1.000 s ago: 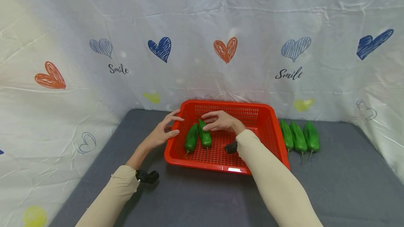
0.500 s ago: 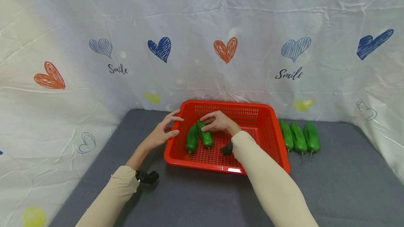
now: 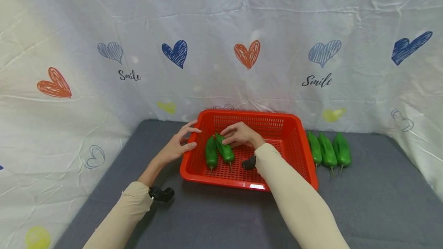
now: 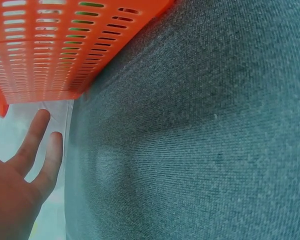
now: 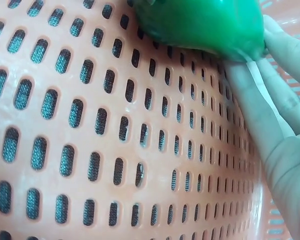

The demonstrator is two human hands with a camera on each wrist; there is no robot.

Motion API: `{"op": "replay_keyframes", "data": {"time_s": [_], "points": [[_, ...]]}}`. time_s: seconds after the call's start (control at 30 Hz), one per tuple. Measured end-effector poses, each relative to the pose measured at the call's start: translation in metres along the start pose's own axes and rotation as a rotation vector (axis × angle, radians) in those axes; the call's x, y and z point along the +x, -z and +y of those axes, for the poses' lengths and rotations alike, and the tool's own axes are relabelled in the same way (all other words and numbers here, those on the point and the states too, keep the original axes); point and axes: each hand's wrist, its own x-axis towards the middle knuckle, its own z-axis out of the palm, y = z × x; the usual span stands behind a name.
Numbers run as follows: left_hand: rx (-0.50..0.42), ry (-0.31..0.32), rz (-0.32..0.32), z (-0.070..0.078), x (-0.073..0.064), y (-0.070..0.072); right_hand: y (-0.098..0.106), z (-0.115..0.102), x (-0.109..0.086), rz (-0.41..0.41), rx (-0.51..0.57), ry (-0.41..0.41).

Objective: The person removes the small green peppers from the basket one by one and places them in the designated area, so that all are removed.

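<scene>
Two green peppers lie side by side in a red plastic basket (image 3: 221, 183). My right hand (image 3: 241, 133) reaches into the basket and grips the far end of the right-hand pepper (image 3: 226, 153), which tilts so that its stem points toward me. In the right wrist view, the thumb and fingers sit around the end of that green pepper (image 5: 205, 25). The other green pepper (image 3: 211, 155) lies just left of it, stem also toward me. My left hand (image 3: 174, 147) rests at the basket's left rim with its fingers spread and fairly straight.
Beyond the basket's right side, three more green peppers (image 3: 328, 153) lie in a row on the grey cloth-covered table (image 3: 214, 218). A white curtain (image 3: 214, 18) printed with hearts hangs right behind the basket.
My right hand has shifted slightly left, and the pepper in it has tilted, its stem end swinging right. The left-hand pepper has turned straighter, its stem end moving right. My left hand stays put.
</scene>
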Motion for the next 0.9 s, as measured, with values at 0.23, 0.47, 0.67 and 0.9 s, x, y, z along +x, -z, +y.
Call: {"op": "replay_keyframes", "data": {"time_s": [0.23, 0.47, 0.67, 0.9], "points": [[-0.012, 0.014, -0.007, 0.001, 0.000, 0.000, 0.002, -0.001, 0.000, -0.008, 0.032, -0.010], [0.002, 0.004, -0.006, 0.001, 0.000, 0.001, 0.008, -0.004, -0.003, -0.007, 0.086, -0.012], [-0.004, -0.003, -0.008, 0.000, 0.000, 0.001, 0.014, -0.009, -0.006, -0.002, 0.096, 0.022], [0.011, 0.001, -0.006, 0.001, 0.000, 0.001, 0.021, -0.020, -0.011, 0.007, 0.149, 0.028]]}}
